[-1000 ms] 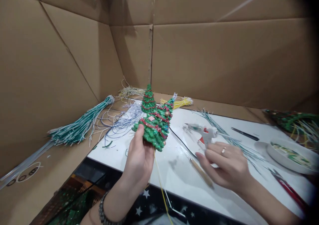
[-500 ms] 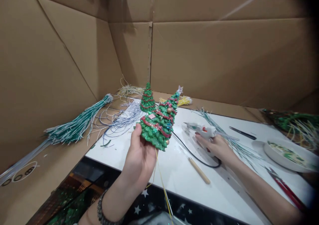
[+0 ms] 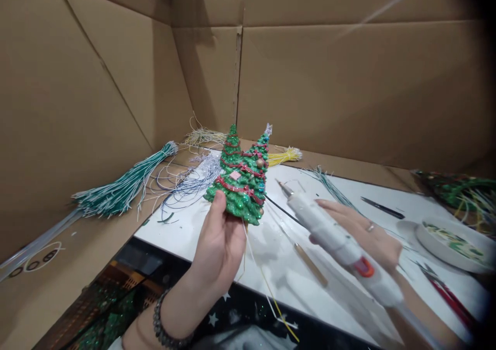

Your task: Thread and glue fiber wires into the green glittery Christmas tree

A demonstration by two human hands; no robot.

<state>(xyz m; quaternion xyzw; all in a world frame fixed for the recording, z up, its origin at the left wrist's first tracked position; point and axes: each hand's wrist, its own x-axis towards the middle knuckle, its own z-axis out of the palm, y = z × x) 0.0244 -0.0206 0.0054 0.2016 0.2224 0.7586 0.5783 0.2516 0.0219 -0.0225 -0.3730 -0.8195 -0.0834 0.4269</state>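
Observation:
My left hand [image 3: 220, 241] grips a glittery green Christmas tree ornament [image 3: 242, 195] by its base, thumb on the front. Red garlands, baubles and a pale star at the tip decorate it. Yellow and white wires [image 3: 267, 288] hang from its underside. Behind it, a second green tree [image 3: 231, 141] is partly covered. My right hand [image 3: 360, 231] is wrapped round a white hot glue gun [image 3: 337, 241], whose metal nozzle points up and left toward the ornament without touching it. A clear glue stick trails from the gun's back end. The far fingers are partly hidden by the gun.
On the white table lie a wooden-handled awl [image 3: 310, 264], black tweezers [image 3: 383, 207] and red-handled pliers [image 3: 445, 293]. A white bowl [image 3: 430, 244] holds wire scraps. Wire bundles, green [image 3: 127, 179], blue-white [image 3: 194, 177] and yellow [image 3: 284, 156], lie toward the back. Cardboard walls [image 3: 329, 81] enclose the table.
My right hand has lifted the glue gun from the table and brought it closer, nozzle now up and left. The ornament in my left hand has turned more upright and shifted slightly left.

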